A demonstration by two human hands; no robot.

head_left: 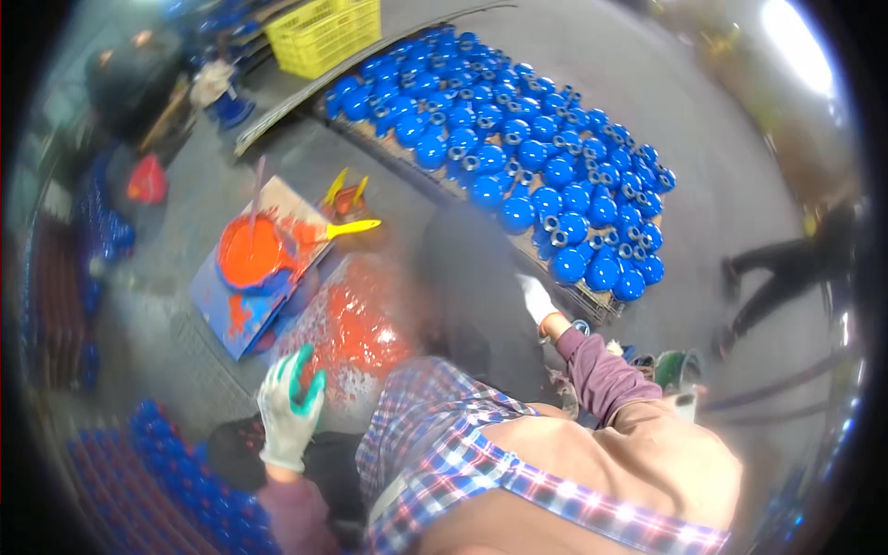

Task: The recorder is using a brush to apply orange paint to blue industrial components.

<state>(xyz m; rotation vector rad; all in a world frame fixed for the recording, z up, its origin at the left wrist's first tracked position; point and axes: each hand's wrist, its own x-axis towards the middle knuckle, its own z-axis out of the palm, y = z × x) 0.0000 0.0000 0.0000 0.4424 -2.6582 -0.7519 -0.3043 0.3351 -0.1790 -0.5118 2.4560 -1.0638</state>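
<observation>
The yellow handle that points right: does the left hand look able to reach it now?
Probably yes: the left hand looks open, and nothing tall seems to stand between it and the yellow handle.

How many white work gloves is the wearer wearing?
2: a green-fingered white glove on the left hand, lower left; another on the right hand, near the shiny blue rounded parts.

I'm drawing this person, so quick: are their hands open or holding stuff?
Left hand: open, loosely curled, nothing clearly held.
Right hand: can't tell; its grip doesn't show clearly.
</observation>
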